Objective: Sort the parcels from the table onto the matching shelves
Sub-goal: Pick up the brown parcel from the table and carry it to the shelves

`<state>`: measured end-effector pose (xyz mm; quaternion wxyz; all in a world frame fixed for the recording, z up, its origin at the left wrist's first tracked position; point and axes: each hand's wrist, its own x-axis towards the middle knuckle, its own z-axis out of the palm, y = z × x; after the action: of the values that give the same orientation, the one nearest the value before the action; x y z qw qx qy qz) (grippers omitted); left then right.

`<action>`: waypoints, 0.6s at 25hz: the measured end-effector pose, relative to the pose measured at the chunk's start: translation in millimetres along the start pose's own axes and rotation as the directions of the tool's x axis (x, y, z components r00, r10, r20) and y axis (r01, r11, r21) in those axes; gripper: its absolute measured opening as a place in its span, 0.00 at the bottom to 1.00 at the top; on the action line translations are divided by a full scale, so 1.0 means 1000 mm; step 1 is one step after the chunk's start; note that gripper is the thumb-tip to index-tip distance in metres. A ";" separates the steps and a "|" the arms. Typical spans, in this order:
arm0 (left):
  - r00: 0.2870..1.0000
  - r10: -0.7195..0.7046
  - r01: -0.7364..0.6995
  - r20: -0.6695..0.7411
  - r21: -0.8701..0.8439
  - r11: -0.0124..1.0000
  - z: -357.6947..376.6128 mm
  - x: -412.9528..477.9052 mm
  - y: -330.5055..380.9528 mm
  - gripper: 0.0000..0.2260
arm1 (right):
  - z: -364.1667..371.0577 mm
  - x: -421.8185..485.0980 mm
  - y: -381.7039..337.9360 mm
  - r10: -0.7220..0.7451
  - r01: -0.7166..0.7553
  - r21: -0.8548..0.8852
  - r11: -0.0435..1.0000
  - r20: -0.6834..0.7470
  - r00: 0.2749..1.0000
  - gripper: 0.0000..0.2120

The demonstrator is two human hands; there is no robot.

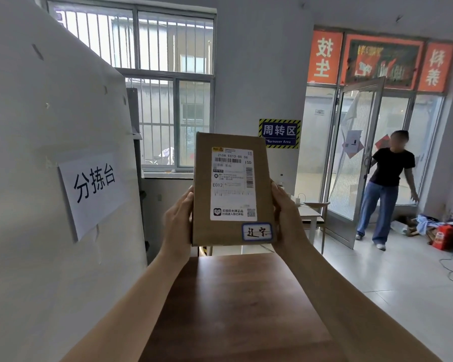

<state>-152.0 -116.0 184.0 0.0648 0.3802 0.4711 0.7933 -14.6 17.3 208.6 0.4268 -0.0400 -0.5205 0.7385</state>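
Two hands: the left hand [177, 226] and the right hand [288, 220] hold one parcel [203, 194] between them, upright, with its printed face to the camera.
Fingers: the fingers [187, 202] clasp the two long side edges, low on the box; most of them are hidden behind it.
Tabletop: the dark wood tabletop [233, 304] lies below the parcel and does not touch it.
Parcel: a flat brown cardboard box with a shipping label [233, 184] reading E012 and a small handwritten sticker [256, 232] at the lower right corner.
Handling: probably light and stiff, and the cardboard is not slippery; holding it by the side edges leaves the label readable.
Left side: a white panel [50, 126] with a paper sign [94, 184].
Far: a barred window [168, 100], a blue "Turnover Area" sign [279, 133], and a person [390, 184] at the glass door [356, 158].
Shelves: not in view.
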 end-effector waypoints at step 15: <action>0.979 0.164 -0.158 0.124 -0.055 0.986 0.010 -0.004 0.018 0.25 | 0.003 0.004 0.002 -0.056 0.059 -0.048 0.997 0.062 0.996 0.20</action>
<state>-137.6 -120.4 198.5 0.0392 0.4657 0.4159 0.7801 -19.6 17.4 209.5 0.4306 -0.0130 -0.5523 0.7137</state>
